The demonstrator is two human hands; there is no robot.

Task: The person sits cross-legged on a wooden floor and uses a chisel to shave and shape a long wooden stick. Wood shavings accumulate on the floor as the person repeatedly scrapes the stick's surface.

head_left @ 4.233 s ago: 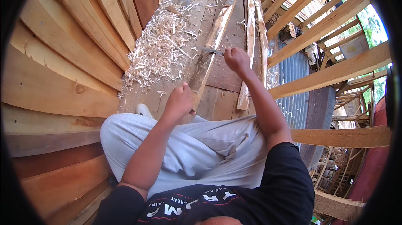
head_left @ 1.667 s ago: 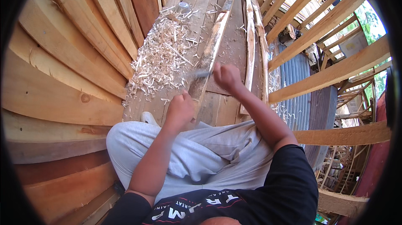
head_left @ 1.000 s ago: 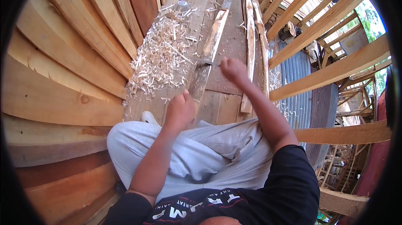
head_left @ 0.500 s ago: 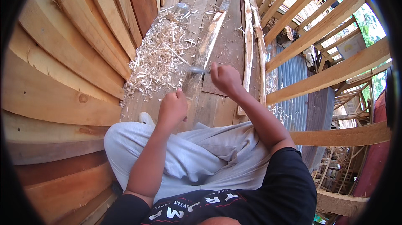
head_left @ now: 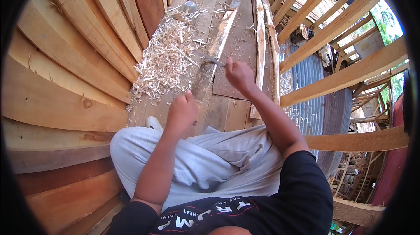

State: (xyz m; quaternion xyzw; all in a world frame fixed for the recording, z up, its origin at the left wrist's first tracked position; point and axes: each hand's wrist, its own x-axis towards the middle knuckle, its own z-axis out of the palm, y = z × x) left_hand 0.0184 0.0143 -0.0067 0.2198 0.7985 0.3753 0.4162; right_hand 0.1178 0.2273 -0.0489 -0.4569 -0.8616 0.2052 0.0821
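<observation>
A long wooden strip (head_left: 225, 22), part bark and part pale bare wood, runs away from me along the floor. My left hand (head_left: 183, 111) is closed around its near end, thumb pointing forward. In my right hand (head_left: 240, 75) is the handle of a knife (head_left: 211, 59). Its grey blade points left and lies across the strip, a short way beyond my left hand. Most of the handle is hidden by my fingers. Curled wood shavings (head_left: 164, 55) are heaped to the left of the strip.
A wall of upright planks (head_left: 65, 90) closes in on the left. Another split strip (head_left: 260, 38) lies to the right, beside a slatted railing (head_left: 345, 77) and corrugated metal sheeting (head_left: 306, 90). A small clear cup (head_left: 190, 6) stands beyond the shavings. My crossed legs (head_left: 192, 165) are in front.
My right hand has shifted slightly away and to the right, carrying the knife farther along the strip. The blade, blurred before, now shows more clearly. My left hand has hardly moved.
</observation>
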